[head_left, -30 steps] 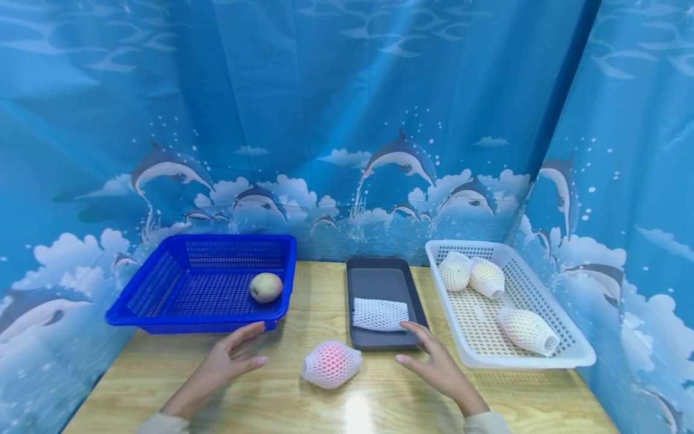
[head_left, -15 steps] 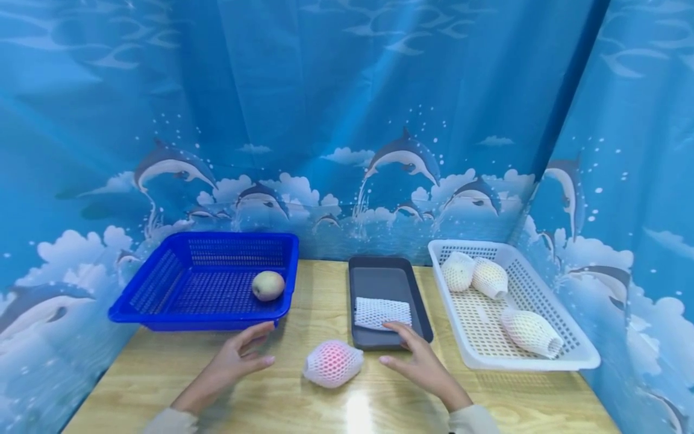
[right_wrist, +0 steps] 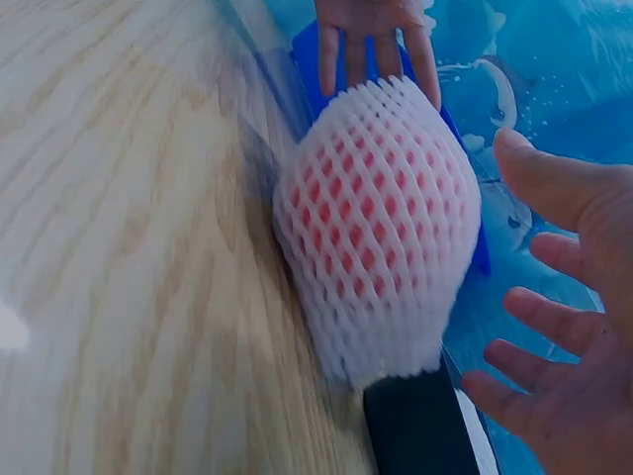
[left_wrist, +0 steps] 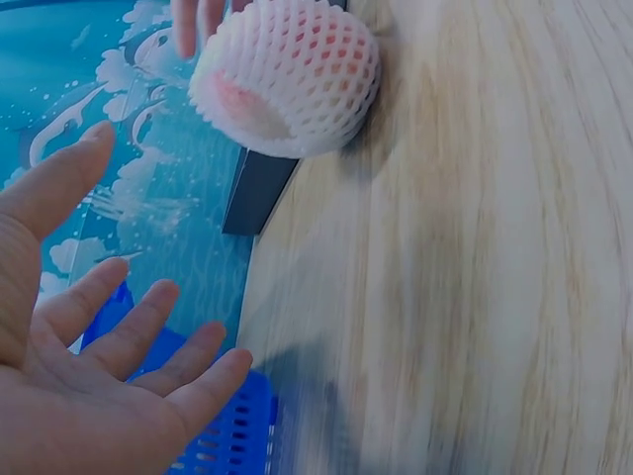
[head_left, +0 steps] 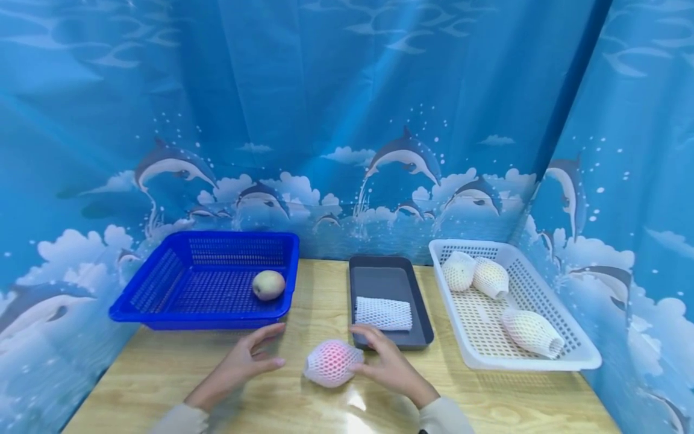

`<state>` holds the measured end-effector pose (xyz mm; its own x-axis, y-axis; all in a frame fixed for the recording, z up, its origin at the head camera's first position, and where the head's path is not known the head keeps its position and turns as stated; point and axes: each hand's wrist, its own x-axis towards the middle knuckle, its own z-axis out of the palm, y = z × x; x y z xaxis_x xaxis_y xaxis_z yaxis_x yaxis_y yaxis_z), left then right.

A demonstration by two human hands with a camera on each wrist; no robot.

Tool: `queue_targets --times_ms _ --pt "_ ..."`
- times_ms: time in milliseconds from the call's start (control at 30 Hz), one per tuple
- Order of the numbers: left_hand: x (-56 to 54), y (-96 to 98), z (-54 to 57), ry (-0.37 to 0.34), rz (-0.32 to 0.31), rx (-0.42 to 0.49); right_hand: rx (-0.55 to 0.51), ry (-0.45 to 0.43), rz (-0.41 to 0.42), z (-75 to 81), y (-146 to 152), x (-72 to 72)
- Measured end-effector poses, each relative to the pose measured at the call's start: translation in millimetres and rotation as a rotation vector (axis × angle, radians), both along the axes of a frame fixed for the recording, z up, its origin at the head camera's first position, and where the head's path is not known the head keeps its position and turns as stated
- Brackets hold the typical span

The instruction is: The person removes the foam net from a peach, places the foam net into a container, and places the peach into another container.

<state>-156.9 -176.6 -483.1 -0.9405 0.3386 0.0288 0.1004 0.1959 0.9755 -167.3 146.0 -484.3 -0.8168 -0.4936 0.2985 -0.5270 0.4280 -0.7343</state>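
Observation:
A reddish fruit in a white foam net lies on the wooden table between my two hands. My left hand is held to its left with fingers spread, apart from it, in front of the blue basket. My right hand is close to the fruit's right end. Its thumb overlaps the net's tip in the head view, but the right wrist view shows fingers loosely extended beside the netted fruit, not around it. Neither hand holds anything.
One bare, pale yellow-red fruit sits inside the blue basket. Behind my right hand, a dark grey tray bears a flat white foam net. At right, a white basket contains 3 foam-netted fruits. A dolphin-print curtain hangs behind.
My right hand has moved left, from the tray's front corner to the netted fruit's right end. My left hand has shifted slightly right towards it. The fruit stays in place.

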Motion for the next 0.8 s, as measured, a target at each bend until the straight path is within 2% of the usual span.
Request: queue_targets --times_ms 267,567,800 --pt "0.8 8.7 -1.6 -0.029 -0.04 -0.004 0.005 -0.036 0.046 -6.8 -24 -3.3" --pt "0.0 12.6 -5.9 -0.021 -0.057 -0.015 0.093 -0.113 0.067 -17.1 -36 -2.0" --pt "0.0 17.6 -8.0 -0.003 -0.072 -0.027 0.13 -0.092 0.107 -24.0 -39 -3.9"
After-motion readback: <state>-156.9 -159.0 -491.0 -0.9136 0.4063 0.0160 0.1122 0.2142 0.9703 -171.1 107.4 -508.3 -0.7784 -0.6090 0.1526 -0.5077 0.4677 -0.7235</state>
